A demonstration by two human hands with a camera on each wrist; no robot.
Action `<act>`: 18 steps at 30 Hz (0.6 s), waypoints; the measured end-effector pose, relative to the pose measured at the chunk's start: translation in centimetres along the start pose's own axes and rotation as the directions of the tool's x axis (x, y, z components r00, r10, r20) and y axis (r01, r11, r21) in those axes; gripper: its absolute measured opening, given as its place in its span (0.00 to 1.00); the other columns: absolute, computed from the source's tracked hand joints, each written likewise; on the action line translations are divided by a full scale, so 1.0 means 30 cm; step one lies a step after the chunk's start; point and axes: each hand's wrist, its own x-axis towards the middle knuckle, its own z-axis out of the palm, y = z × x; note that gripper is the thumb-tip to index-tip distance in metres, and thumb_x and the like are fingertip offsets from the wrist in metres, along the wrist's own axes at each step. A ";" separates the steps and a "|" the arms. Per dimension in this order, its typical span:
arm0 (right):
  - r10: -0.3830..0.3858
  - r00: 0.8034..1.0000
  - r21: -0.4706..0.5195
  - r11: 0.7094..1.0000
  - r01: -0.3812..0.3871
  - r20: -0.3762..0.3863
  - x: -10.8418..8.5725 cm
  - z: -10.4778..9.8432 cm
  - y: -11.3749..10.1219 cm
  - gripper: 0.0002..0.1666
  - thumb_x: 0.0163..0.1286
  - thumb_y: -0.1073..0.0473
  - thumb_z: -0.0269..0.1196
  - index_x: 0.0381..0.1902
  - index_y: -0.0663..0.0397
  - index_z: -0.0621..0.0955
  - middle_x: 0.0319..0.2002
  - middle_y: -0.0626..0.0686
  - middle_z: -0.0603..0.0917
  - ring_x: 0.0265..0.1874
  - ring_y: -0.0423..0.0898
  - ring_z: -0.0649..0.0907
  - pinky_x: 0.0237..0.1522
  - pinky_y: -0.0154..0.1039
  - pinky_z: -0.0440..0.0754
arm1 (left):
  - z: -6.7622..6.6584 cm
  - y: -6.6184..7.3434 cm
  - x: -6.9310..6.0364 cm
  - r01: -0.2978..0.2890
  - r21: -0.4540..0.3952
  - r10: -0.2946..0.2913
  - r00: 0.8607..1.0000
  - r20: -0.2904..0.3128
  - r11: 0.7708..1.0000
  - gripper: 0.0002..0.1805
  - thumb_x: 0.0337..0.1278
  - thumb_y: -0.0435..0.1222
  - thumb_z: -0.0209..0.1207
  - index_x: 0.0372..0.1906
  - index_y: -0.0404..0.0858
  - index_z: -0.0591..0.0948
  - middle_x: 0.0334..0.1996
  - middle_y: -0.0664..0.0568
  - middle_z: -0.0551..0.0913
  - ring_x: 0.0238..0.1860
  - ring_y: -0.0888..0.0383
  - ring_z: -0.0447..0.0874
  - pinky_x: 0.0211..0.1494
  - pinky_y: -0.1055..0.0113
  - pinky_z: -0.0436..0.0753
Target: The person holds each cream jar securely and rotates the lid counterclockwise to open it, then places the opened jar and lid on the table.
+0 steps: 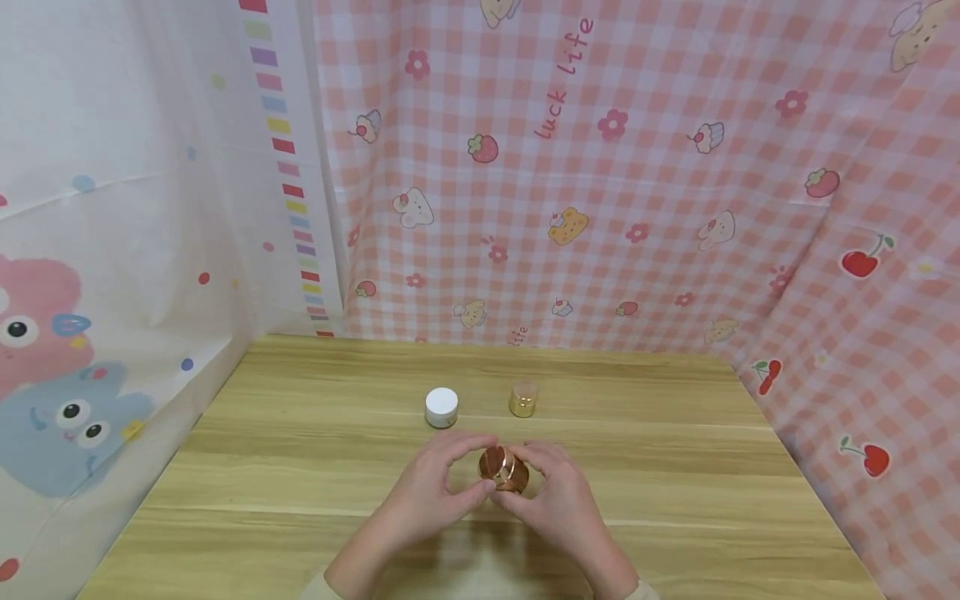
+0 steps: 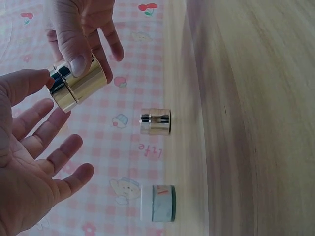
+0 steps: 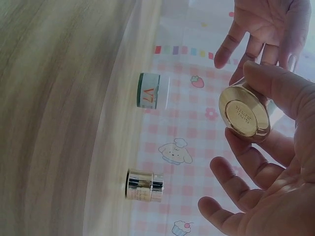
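Observation:
A shiny gold cosmetic jar [image 1: 508, 472] is held tilted above the table between both hands. My left hand [image 1: 427, 485] pinches the lid end with its thumb and fingers; in the left wrist view the other fingers [image 2: 74, 179] spread away from it. My right hand [image 1: 561, 498] grips the body near the base, thumb on one side and fingers on the other. A seam runs between lid and body in the left wrist view. Printed characters mark the round gold base [image 3: 243, 117] in the right wrist view.
Beyond the hands, a jar with a white lid [image 1: 442, 407] stands upright on the wooden table [image 1: 300, 467]. To its right is a smaller gold jar [image 1: 523, 400], also upright. Patterned cloths [image 1: 600, 183] hang behind and beside the table.

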 end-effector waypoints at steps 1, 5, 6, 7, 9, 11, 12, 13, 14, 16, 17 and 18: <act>-0.006 1.000 0.001 1.000 0.006 -0.002 0.000 0.001 0.001 0.29 0.49 0.55 0.87 0.51 0.45 0.92 0.49 0.48 0.93 0.57 0.50 0.88 0.62 0.57 0.87 | 0.000 -0.001 -0.001 -0.001 0.000 0.001 1.000 0.000 1.000 0.27 0.64 0.40 0.73 0.67 0.44 0.83 0.63 0.59 0.86 0.68 0.55 0.81 0.71 0.45 0.82; -0.030 1.000 0.000 1.000 0.030 -0.009 -0.001 0.003 0.002 0.28 0.49 0.56 0.87 0.50 0.44 0.92 0.48 0.46 0.93 0.55 0.49 0.88 0.60 0.56 0.88 | 0.002 -0.002 -0.002 0.008 -0.009 -0.008 1.000 -0.003 1.000 0.25 0.65 0.41 0.73 0.66 0.45 0.83 0.62 0.61 0.86 0.67 0.56 0.81 0.71 0.46 0.82; -0.035 0.999 -0.001 0.999 0.035 -0.011 -0.002 0.003 0.002 0.28 0.49 0.56 0.87 0.50 0.44 0.92 0.48 0.46 0.93 0.55 0.48 0.88 0.60 0.55 0.88 | 0.002 -0.002 -0.002 0.014 -0.011 -0.014 1.000 -0.003 1.000 0.25 0.65 0.41 0.72 0.66 0.45 0.83 0.62 0.61 0.86 0.67 0.56 0.81 0.71 0.46 0.82; -0.038 0.999 -0.005 0.999 0.038 -0.012 -0.002 0.004 0.002 0.28 0.49 0.56 0.87 0.50 0.44 0.92 0.48 0.46 0.92 0.55 0.48 0.88 0.60 0.55 0.88 | 0.003 -0.003 -0.003 0.018 -0.013 -0.018 1.000 -0.003 1.000 0.25 0.66 0.42 0.72 0.66 0.45 0.84 0.62 0.61 0.86 0.67 0.56 0.81 0.71 0.46 0.82; -0.037 0.999 -0.008 0.999 0.037 -0.010 -0.003 0.004 0.001 0.28 0.49 0.56 0.87 0.50 0.45 0.92 0.49 0.47 0.92 0.55 0.48 0.88 0.59 0.54 0.88 | 0.004 -0.003 -0.003 0.030 -0.013 -0.030 1.000 -0.003 0.999 0.25 0.66 0.43 0.72 0.66 0.46 0.84 0.62 0.61 0.86 0.68 0.56 0.81 0.71 0.45 0.82; -0.026 1.000 -0.004 1.000 0.026 -0.001 -0.003 0.002 -0.001 0.28 0.50 0.56 0.87 0.50 0.46 0.92 0.49 0.47 0.92 0.55 0.48 0.88 0.60 0.54 0.88 | 0.005 -0.003 -0.004 0.042 -0.015 -0.042 0.999 -0.002 0.999 0.25 0.66 0.44 0.72 0.66 0.46 0.83 0.63 0.60 0.86 0.69 0.55 0.81 0.72 0.44 0.81; -0.029 1.000 -0.008 1.000 0.029 0.000 -0.004 0.002 -0.001 0.28 0.50 0.56 0.87 0.50 0.46 0.92 0.50 0.48 0.92 0.55 0.48 0.88 0.60 0.54 0.88 | 0.005 -0.003 -0.005 0.049 -0.014 -0.049 0.999 -0.001 0.999 0.26 0.67 0.45 0.72 0.66 0.46 0.83 0.64 0.59 0.86 0.69 0.54 0.81 0.73 0.44 0.81; -0.022 1.000 -0.004 1.000 0.022 0.005 -0.003 0.001 -0.002 0.28 0.50 0.56 0.87 0.51 0.47 0.92 0.50 0.47 0.92 0.55 0.48 0.88 0.60 0.54 0.88 | 0.004 -0.004 -0.007 0.054 -0.016 -0.054 0.999 0.001 0.998 0.26 0.66 0.45 0.72 0.67 0.46 0.83 0.64 0.57 0.85 0.70 0.53 0.80 0.73 0.43 0.80; -0.015 1.000 0.002 1.000 0.015 0.011 -0.003 0.000 -0.003 0.28 0.50 0.56 0.87 0.51 0.48 0.92 0.50 0.48 0.92 0.56 0.48 0.88 0.60 0.54 0.88 | 0.004 -0.003 -0.008 0.061 -0.017 -0.061 0.998 0.003 0.998 0.27 0.66 0.45 0.72 0.67 0.46 0.83 0.65 0.57 0.85 0.70 0.52 0.80 0.74 0.42 0.80; -0.009 1.000 0.004 1.000 0.009 0.016 -0.003 -0.001 -0.004 0.28 0.50 0.56 0.87 0.51 0.48 0.92 0.50 0.48 0.92 0.56 0.48 0.88 0.61 0.54 0.88 | 0.003 -0.003 -0.011 0.067 -0.019 -0.067 0.998 0.007 0.998 0.28 0.66 0.45 0.72 0.68 0.45 0.82 0.67 0.55 0.84 0.71 0.50 0.80 0.74 0.40 0.78; -0.010 1.000 0.002 1.000 0.009 0.016 -0.003 -0.001 -0.005 0.29 0.50 0.56 0.87 0.51 0.48 0.92 0.50 0.48 0.92 0.55 0.48 0.88 0.60 0.54 0.88 | 0.002 -0.004 -0.012 0.069 -0.018 -0.069 0.998 0.009 0.997 0.28 0.66 0.45 0.72 0.69 0.46 0.81 0.67 0.54 0.84 0.72 0.50 0.79 0.75 0.40 0.78; -0.012 1.000 -0.003 1.000 0.012 0.015 -0.002 0.000 -0.004 0.29 0.50 0.56 0.87 0.51 0.47 0.91 0.50 0.47 0.92 0.55 0.48 0.88 0.60 0.54 0.88 | 0.001 -0.004 -0.013 0.069 -0.017 -0.069 0.998 0.012 0.997 0.28 0.66 0.45 0.72 0.69 0.46 0.81 0.67 0.54 0.84 0.72 0.49 0.79 0.75 0.40 0.78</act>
